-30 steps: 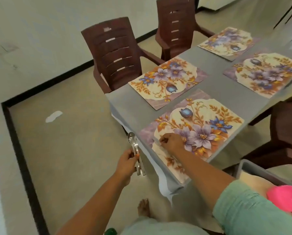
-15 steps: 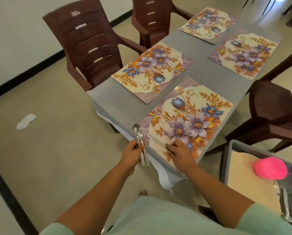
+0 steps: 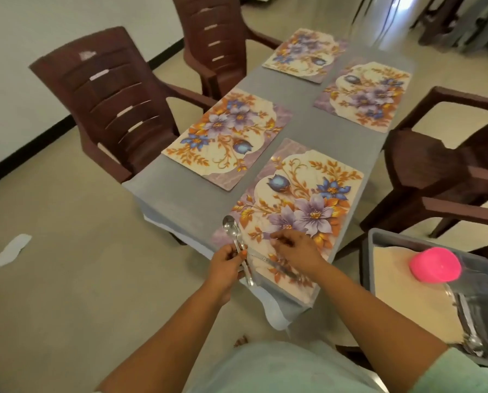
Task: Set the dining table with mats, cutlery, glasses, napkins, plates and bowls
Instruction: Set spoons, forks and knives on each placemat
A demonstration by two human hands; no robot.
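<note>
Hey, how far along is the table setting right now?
Done: four floral placemats lie on the grey table, including the nearest floral placemat. In hand: a steel knife lies on that mat under the right hand, while the left hand grips a bunch of steel spoons. Left: the remaining cutlery, plus glasses, napkins, plates and bowls; none are on the table yet.

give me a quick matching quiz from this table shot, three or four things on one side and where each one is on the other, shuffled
Things:
1. spoons
2. knife
3. pink bowl
4. chair

Places:
A. in the grey bin
B. held in the left hand
C. on the floor left of the table
D. lying on the near mat

Pairs: 1-B, 2-D, 3-A, 4-C
</note>
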